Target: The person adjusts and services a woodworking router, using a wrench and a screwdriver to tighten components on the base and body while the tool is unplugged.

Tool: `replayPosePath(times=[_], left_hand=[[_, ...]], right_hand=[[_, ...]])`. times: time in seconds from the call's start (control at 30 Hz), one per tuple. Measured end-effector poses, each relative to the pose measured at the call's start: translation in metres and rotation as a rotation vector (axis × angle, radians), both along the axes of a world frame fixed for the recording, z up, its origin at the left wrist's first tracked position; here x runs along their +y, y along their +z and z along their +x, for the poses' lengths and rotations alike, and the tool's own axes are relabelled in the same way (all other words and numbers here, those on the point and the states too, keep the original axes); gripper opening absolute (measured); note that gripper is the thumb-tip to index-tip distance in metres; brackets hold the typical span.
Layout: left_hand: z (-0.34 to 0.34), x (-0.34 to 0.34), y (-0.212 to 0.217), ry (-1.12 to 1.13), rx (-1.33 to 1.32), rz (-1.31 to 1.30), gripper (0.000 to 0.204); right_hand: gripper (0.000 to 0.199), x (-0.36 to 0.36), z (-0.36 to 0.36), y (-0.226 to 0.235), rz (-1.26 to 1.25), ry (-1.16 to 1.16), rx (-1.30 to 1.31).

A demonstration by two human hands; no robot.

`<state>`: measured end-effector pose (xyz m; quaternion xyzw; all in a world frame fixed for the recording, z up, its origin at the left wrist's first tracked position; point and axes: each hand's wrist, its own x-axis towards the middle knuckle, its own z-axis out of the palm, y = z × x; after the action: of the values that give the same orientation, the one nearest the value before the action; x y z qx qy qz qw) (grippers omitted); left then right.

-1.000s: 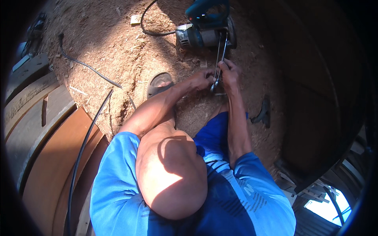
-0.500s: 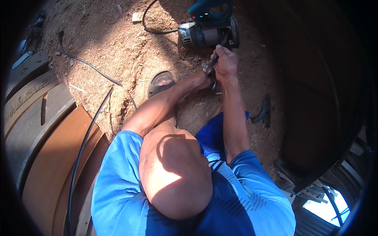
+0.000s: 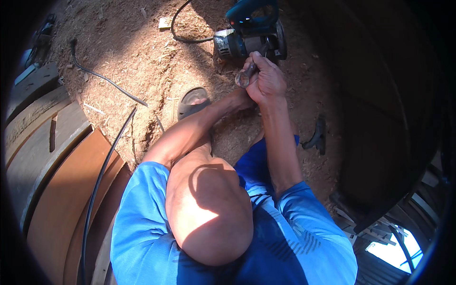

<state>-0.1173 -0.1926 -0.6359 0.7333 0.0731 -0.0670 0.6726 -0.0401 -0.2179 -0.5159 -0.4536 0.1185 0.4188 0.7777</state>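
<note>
My right hand (image 3: 269, 81) is closed around a metal wrench (image 3: 242, 79). Its ring end sticks out to the left of the fist, and the other end reaches up toward a teal corded power tool (image 3: 247, 42) lying on its side at the top. Whether the wrench's far end sits on a part of the tool cannot be made out. My left hand (image 3: 241, 99) is in shadow just below the right fist, crossing behind the right wrist. Its fingers are hidden there, and I cannot see what they hold, if anything.
Sawdust and wood chips cover the ground (image 3: 128, 57). A black cable (image 3: 107, 164) runs along the left beside stacked boards (image 3: 66, 190). My sandalled foot (image 3: 194, 102) is left of my hands. A dark curved object (image 3: 317, 135) lies to the right, near a large dark mass (image 3: 380, 109).
My right fist has turned and shifted slightly left, swinging the wrench's ring end left and up. My left hand has slipped further behind the right wrist. The power tool has barely moved.
</note>
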Motion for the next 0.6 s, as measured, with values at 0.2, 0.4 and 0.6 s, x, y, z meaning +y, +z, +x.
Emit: replayPosePath(times=[0.2,0.4,0.6], left_hand=[[-0.013,0.027,0.045,0.055,0.278,-0.831,0.019],[-0.011,0.058,0.085,0.112,0.337,-0.929,0.019],[0.005,0.091,0.131,0.252,0.298,-1.077,0.04]], right_hand=[[0.022,-0.108,-0.025,0.028,-0.197,0.416,-0.173],[0.026,-0.162,-0.031,0.016,-0.828,0.446,-0.768],[0.032,-0.176,0.004,-0.055,-0.789,0.496,-0.471]])
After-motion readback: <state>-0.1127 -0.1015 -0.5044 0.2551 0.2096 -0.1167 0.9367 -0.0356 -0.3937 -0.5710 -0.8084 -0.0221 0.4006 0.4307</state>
